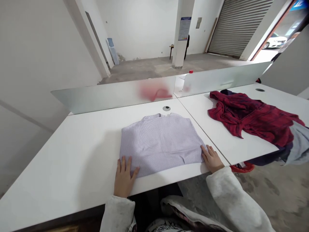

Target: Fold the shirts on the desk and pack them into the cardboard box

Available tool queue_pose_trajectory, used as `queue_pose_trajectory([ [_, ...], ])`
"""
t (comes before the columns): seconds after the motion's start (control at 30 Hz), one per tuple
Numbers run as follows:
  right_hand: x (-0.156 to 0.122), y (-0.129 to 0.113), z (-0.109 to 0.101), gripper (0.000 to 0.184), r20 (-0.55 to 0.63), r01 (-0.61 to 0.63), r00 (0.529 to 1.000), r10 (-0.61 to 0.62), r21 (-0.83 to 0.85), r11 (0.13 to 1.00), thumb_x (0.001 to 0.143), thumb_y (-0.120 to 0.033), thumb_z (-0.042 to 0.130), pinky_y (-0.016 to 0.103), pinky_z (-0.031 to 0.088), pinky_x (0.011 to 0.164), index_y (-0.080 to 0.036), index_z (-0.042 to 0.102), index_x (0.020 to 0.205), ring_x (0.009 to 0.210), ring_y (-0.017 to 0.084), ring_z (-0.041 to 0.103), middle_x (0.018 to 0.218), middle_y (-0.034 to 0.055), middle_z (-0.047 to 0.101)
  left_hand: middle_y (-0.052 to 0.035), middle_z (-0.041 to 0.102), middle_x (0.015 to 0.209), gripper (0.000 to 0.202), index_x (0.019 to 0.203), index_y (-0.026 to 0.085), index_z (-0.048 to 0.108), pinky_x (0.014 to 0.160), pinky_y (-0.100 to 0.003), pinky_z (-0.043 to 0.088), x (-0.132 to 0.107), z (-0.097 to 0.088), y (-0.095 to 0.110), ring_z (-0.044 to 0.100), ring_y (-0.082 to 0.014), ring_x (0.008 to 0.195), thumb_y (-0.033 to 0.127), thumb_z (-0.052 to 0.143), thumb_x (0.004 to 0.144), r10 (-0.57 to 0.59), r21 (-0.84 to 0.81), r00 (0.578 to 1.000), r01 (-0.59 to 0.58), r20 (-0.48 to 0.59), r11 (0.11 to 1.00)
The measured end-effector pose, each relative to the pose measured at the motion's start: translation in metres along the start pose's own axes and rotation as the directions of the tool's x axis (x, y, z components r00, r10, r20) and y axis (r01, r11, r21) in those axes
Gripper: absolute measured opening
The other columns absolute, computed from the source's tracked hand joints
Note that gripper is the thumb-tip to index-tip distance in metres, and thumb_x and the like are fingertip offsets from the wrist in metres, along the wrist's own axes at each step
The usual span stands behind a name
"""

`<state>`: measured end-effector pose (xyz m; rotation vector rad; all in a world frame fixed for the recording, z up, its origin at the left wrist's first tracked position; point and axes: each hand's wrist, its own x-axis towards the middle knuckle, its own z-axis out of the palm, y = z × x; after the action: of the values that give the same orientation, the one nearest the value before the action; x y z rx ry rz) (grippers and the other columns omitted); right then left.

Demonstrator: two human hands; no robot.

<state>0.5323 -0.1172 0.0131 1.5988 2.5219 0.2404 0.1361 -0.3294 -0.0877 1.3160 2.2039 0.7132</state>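
Note:
A pale striped shirt (159,141) lies folded into a rough rectangle on the white table (79,154), its collar at the far edge. My left hand (125,178) rests on its near left corner, fingers spread over the cloth. On the near right corner lies my right hand (211,158), its fingers stretched out and touching the fabric. Neither hand grips anything. Small creases run across the shirt's near right part.
A dark red plaid garment (256,116) lies heaped on the right-hand table, with grey cloth (300,141) hanging over its edge. Frosted dividers (116,95) border the far side. A cable hole (166,108) sits beyond the shirt. Under the table edge shows a red object (246,167).

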Motion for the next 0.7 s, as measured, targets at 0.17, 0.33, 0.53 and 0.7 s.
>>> queue_pose_trajectory([
  [0.17, 0.023, 0.006, -0.02, 0.053, 0.073, -0.086, 0.995, 0.071, 0.223, 0.971, 0.082, -0.039, 0.039, 0.044, 0.05, 0.086, -0.012, 0.055, 0.125, 0.099, 0.03, 0.061, 0.105, 0.0173, 0.065, -0.0228, 0.045, 0.137, 0.074, 0.137, 0.008, 0.039, 0.104, -0.054, 0.034, 0.007, -0.018, 0.0, 0.041, -0.0365, 0.127, 0.06, 0.034, 0.085, -0.27, -0.077, 0.96, 0.264, -0.073, 0.961],
  [0.33, 0.05, 0.009, -0.043, 0.051, 0.341, -0.394, 0.904, 0.257, 0.434, 0.81, 0.071, -0.06, 0.05, 0.032, 0.05, 0.065, -0.016, 0.065, 0.092, 0.073, 0.023, 0.063, 0.077, 0.0096, 0.068, -0.0153, 0.063, 0.105, 0.062, 0.114, 0.012, 0.056, 0.086, -0.044, 0.047, 0.023, -0.045, -0.011, 0.059, -0.0289, 0.096, 0.061, 0.042, 0.079, -0.394, -0.318, 0.909, 0.417, 0.137, 0.851],
  [0.53, 0.06, 0.017, -0.042, 0.039, 0.443, -0.53, 0.847, 0.292, 0.678, 0.51, 0.064, -0.058, 0.058, 0.025, 0.04, 0.046, -0.022, 0.054, 0.077, 0.052, 0.015, 0.055, 0.059, 0.0008, 0.064, -0.0072, 0.063, 0.094, 0.048, 0.089, 0.019, 0.061, 0.073, -0.032, 0.048, 0.021, -0.058, -0.011, 0.059, -0.0211, 0.082, 0.062, 0.042, 0.079, -0.386, -0.416, 0.899, 0.438, 0.205, 0.797],
  [0.7, 0.062, 0.009, -0.044, 0.029, 0.468, -0.591, 0.797, 0.383, 0.472, 0.654, 0.071, -0.044, 0.057, 0.024, 0.041, 0.049, -0.02, 0.057, 0.087, 0.054, 0.016, 0.059, 0.056, 0.0004, 0.064, -0.0039, 0.062, 0.075, 0.045, 0.08, 0.021, 0.056, 0.064, -0.03, 0.045, 0.024, -0.058, -0.004, 0.058, -0.0207, 0.072, 0.06, 0.034, 0.084, -0.406, -0.37, 0.89, 0.455, 0.205, 0.81],
])
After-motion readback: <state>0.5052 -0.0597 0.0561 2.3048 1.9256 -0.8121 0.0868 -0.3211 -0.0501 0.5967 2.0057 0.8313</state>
